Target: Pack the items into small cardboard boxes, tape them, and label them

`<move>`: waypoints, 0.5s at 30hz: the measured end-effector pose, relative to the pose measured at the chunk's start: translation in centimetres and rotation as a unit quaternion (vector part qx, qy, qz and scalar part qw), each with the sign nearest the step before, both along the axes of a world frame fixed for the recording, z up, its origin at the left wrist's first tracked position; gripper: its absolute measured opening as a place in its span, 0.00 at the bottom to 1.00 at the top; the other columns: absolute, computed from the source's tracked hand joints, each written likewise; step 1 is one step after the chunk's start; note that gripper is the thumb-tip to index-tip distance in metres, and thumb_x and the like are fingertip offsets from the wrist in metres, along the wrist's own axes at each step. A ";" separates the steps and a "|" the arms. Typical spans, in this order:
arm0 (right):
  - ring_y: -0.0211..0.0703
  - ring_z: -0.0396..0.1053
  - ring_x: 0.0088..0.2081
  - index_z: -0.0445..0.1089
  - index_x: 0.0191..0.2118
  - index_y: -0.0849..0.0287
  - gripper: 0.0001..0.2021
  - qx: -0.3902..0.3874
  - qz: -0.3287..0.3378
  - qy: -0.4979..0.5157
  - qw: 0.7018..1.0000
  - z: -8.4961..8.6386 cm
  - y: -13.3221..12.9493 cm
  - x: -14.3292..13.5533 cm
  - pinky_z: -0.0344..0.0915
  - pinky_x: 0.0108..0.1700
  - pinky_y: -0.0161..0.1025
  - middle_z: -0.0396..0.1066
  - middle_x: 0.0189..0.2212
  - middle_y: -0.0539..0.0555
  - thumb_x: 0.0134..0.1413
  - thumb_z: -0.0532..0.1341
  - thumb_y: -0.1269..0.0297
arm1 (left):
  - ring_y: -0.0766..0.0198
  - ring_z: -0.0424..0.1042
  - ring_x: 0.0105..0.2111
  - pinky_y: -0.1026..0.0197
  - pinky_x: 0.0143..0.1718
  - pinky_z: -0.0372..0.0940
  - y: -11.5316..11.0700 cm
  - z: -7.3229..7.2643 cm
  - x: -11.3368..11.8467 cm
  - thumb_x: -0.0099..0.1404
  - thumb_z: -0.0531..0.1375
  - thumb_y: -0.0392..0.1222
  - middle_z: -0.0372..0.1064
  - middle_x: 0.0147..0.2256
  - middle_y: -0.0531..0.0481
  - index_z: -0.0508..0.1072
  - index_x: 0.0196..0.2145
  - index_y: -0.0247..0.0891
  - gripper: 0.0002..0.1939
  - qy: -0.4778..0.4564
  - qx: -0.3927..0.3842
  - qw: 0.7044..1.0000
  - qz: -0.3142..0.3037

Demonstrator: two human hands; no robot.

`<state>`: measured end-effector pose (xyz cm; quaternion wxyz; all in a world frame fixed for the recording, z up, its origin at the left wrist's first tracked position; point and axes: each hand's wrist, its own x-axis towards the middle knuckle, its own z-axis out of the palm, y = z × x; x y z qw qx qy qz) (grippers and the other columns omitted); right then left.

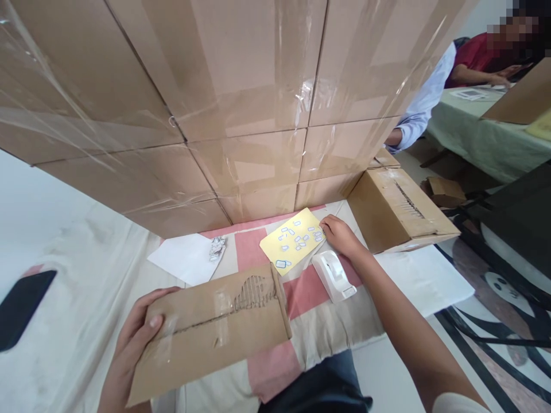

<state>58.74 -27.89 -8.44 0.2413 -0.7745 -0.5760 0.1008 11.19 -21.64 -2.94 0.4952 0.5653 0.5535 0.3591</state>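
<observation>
My left hand (135, 335) is wrapped round the left end of a brown cardboard box (202, 338), its thumb on top. The box lies tilted near my lap, with clear tape and a torn patch on its face. My right hand (340, 234) is closed at the right edge of a yellow sheet (275, 238), fingertips together; what they pinch is hidden. Several small white pieces with blue outlines are scattered over the sheet. Just below my right hand stands a white tape dispenser (334, 275). A white paper (185, 261) bears a small heap of grey-white scraps (217, 248).
Taped cardboard boxes (258, 69) form a wall behind the cloth-covered surface (325, 338). An open cardboard box (400, 212) stands at the right. A black phone (26, 307) lies far left. Beyond the boxes show a person's light blue sleeve (424, 106) and another person at a green-covered table (456, 123).
</observation>
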 end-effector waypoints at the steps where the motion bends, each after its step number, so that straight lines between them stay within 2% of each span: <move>1: 0.48 0.71 0.43 0.69 0.36 0.59 0.12 -0.004 -0.003 0.001 1.000 0.2 -0.1 0.0 0.64 0.47 0.39 0.73 0.39 0.59 0.66 0.50 0.72 | 0.47 0.68 0.55 0.53 0.50 0.62 0.0 0.0 0.0 0.60 0.63 0.62 0.74 0.51 0.58 0.73 0.44 0.53 0.18 0.001 0.000 1.000 -0.001; 8: 0.47 0.72 0.37 0.67 0.36 0.58 0.09 -0.065 -0.045 -0.014 0.997 1.4 -0.4 -0.8 0.59 0.38 0.37 0.77 0.36 0.60 0.66 0.52 0.71 | 0.48 0.68 0.57 0.52 0.50 0.66 -0.1 0.0 -0.1 0.62 0.62 0.60 0.76 0.50 0.66 0.75 0.44 0.60 0.13 0.002 0.008 1.000 -0.015; 15: 0.52 0.73 0.34 0.68 0.46 0.62 0.11 -0.108 -0.108 -0.042 0.987 2.6 -0.9 -1.6 0.54 0.33 0.39 0.78 0.37 0.65 0.70 0.50 0.69 | 0.50 0.70 0.56 0.54 0.48 0.68 0.0 -0.2 -0.5 0.65 0.61 0.59 0.77 0.51 0.64 0.76 0.45 0.60 0.12 -0.004 0.002 1.000 -0.011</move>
